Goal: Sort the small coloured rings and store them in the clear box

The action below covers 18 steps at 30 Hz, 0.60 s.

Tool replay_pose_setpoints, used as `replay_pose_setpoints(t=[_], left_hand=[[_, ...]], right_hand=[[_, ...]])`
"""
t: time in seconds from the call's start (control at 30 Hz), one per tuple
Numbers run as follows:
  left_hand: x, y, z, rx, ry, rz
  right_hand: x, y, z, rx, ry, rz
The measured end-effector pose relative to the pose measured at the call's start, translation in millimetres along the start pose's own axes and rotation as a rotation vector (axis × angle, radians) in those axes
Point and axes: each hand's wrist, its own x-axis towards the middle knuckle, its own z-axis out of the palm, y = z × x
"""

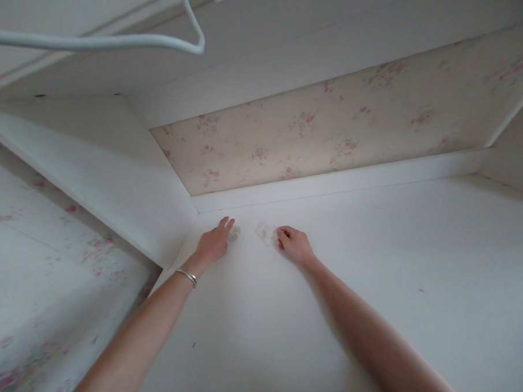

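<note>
My left hand (pixel 215 242), a silver bangle on its wrist, rests at the far end of the white board (pixel 267 323) with its fingers stretched out. Close by its fingertips and thumb is a small clear lump (pixel 234 235), perhaps a hook; whether they touch cannot be made out. Just to the right, a flat, see-through square piece (pixel 263 233), like a clear adhesive hook, lies against the board. The fingers of my right hand (pixel 293 242) are pinched together at its right edge, on a clear bit that is too faint to make out fully.
A white cable (pixel 107 42) hangs across the upper left. White panels (pixel 99 157) frame a recess backed by flowered wallpaper (pixel 302 130). More flowered wallpaper (pixel 39 275) covers the left side. Small dark specks (pixel 194 344) mark the board.
</note>
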Motion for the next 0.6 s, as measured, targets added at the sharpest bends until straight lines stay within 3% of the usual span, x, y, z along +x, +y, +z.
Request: replay_pose_setpoints(t=[0.2, 0.33, 0.47, 0.6], left_hand=[[-3.7, -0.5, -10.6, -0.089, 0.099, -0.035], [-15.1, 0.6, -19.1, -0.335, 0.236, -0.140], [-27.1, 11.7, -19.5, -0.804, 0.387, -0.265], [-44.3, 43.1, -15.9, -1.457, 0.383, -0.281]], right_hand=[[-2.1, -2.2, -1.1, 0.002, 0.005, -0.012], [-7.1, -5.1, -1.8, 0.017, 0.029, 0.003], [-20.6, -7.4, -2.1, 0.043, 0.061, 0.027], [-42.9, -6.5, -2.4, 0.184, 0.093, 0.088]])
